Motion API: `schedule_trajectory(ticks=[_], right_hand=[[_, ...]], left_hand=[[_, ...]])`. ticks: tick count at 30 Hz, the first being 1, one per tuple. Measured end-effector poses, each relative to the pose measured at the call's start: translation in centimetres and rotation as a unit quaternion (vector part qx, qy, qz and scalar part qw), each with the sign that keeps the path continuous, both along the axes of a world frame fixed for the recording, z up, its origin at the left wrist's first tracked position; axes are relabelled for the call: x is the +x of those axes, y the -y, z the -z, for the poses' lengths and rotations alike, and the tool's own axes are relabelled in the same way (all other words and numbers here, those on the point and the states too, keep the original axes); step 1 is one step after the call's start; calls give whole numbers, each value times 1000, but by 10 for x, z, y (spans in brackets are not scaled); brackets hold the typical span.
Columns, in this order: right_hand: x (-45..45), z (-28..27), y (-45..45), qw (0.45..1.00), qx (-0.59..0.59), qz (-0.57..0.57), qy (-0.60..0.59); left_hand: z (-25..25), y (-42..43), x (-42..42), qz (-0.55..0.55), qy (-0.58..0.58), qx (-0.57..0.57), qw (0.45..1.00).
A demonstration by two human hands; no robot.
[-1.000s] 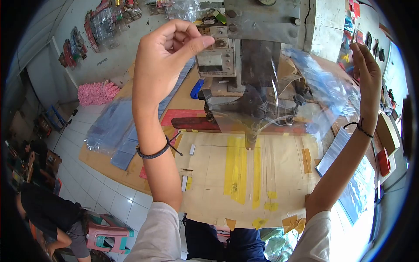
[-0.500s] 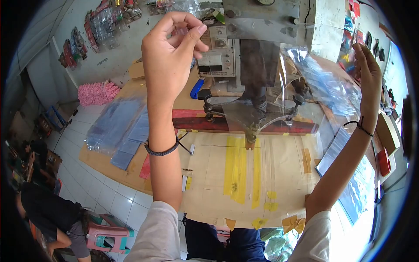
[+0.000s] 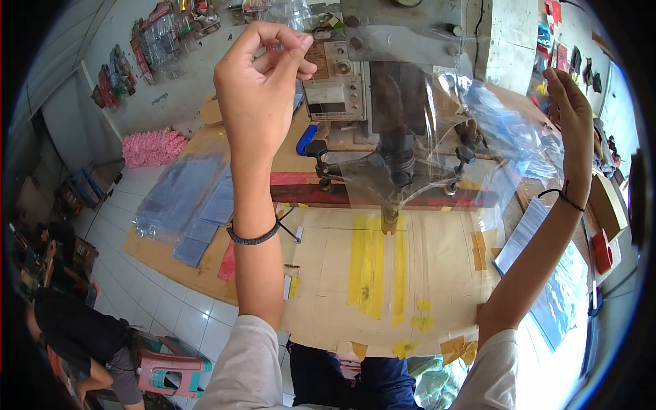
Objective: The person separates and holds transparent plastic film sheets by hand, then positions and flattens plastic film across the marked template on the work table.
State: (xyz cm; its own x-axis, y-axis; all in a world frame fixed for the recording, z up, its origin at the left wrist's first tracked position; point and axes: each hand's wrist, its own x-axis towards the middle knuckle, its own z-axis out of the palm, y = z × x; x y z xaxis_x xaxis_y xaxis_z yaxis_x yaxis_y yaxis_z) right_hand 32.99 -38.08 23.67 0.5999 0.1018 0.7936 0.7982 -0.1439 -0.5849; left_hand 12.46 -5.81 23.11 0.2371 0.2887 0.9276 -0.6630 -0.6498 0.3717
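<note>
A clear plastic sheet [image 3: 432,116] hangs stretched between my hands, in front of the machine, with light glinting off its folds. My left hand [image 3: 263,78] is raised at the upper left, thumb and fingertips pinched together on its edge. Out to the right, my right hand [image 3: 572,109] is also raised, fingers closed at the other side of the sheet; the grip itself is hard to make out. Through the film I see the machine's dark column and red pressing bar [image 3: 451,199]. Below lies a tan work board [image 3: 328,266] with yellow tape strips [image 3: 367,273].
The machine's control box [image 3: 335,89] stands behind my left hand. Stacked bluish plastic sheets [image 3: 181,191] lie at left; more film [image 3: 547,266] lies at right. A blue tool [image 3: 307,140] sits near the bar. A person [image 3: 75,335] bends by a pink stool [image 3: 164,362].
My left hand has shifted slightly left, and my right hand a little left too. The plastic sheet has swung and its glints have moved; both hands still hold it.
</note>
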Motion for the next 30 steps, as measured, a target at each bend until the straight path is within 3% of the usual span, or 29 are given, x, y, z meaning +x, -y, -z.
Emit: schedule_trajectory(ticks=[15,30], right_hand=[[-3,1,-8,999,-21,-26,20],[-15,-2,-8,997,31,-47,57]], left_hand=[[-3,-10,-9,-106,-4,14,994],[-8,0,-17,-58,131,57,988]])
